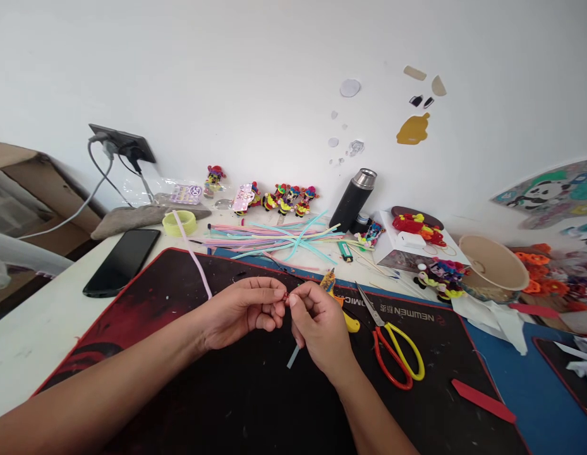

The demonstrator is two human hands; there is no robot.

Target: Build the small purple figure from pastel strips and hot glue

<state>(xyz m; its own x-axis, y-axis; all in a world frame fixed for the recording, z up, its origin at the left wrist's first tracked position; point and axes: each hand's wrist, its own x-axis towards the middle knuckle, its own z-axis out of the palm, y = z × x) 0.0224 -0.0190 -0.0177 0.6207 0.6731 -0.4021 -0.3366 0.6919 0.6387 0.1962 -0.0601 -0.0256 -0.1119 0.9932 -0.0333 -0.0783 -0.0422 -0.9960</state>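
Observation:
My left hand (246,311) and my right hand (322,328) meet above the black mat (217,392), fingertips almost touching. Both pinch a tiny dark red piece (286,296) between thumb and forefinger; it is too small and covered to name. A pale flat strip (292,357) shows below my right hand, its upper end hidden. Just beyond that hand is a yellow and orange tool (352,322), partly covered, perhaps a glue gun. To the right lie scissors (392,344) with one red and one yellow handle. A lilac fuzzy stem (193,253) reaches down behind my left wrist.
Pastel fuzzy stems (274,239) are heaped behind the mat. Small colourful dolls (288,199) line the wall beside a black flask (352,202). A phone (122,262) and yellow tape roll (179,223) lie left; a beige bowl (495,265) and red strip (483,400) are right.

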